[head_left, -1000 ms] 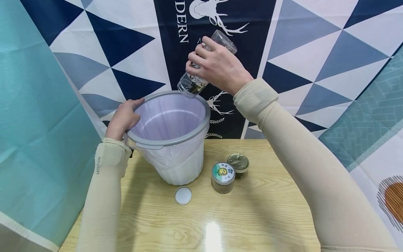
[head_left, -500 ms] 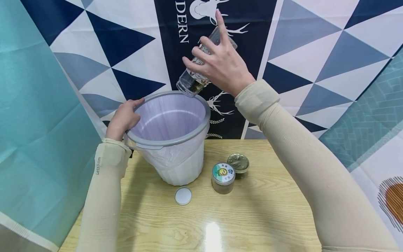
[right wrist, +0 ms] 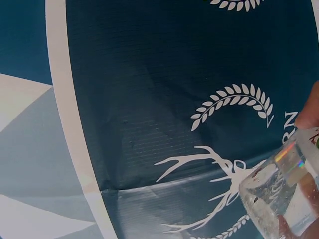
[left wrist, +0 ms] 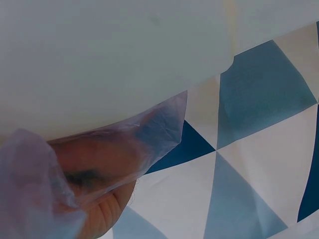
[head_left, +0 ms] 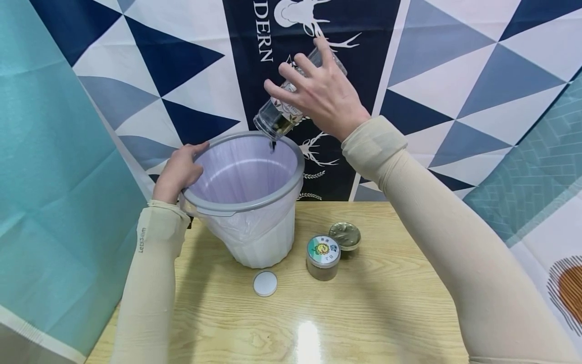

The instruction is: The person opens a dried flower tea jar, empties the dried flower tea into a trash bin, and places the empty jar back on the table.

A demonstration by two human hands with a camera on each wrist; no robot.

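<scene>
A white trash bin (head_left: pixel 268 242) with a grey rim and a thin plastic liner (left wrist: pixel 162 117) stands at the back of the table. My left hand (head_left: pixel 178 171) grips its rim at the left; the left wrist view shows part of that hand through the liner. My right hand (head_left: pixel 325 93) holds a clear jar (head_left: pixel 275 119) with a printed label, tilted mouth-down above the bin's far right rim. Dark bits lie inside the jar near its mouth, and a small dark piece (head_left: pixel 274 145) shows just below it. In the right wrist view the jar's base (right wrist: pixel 264 199) is at the lower right.
A white round lid (head_left: pixel 265 283) lies on the wooden table (head_left: pixel 254 331) in front of the bin. To the right are a small canister (head_left: pixel 323 263) with a sunflower-printed top and a gold-coloured round lid (head_left: pixel 344 235). Patterned cloth (head_left: pixel 454 91) hangs close behind.
My right index finger lifted from the jar, pointed up, then bent back down towards it. A dark piece now shows below the jar's mouth. My left hand has stayed on the rim.
</scene>
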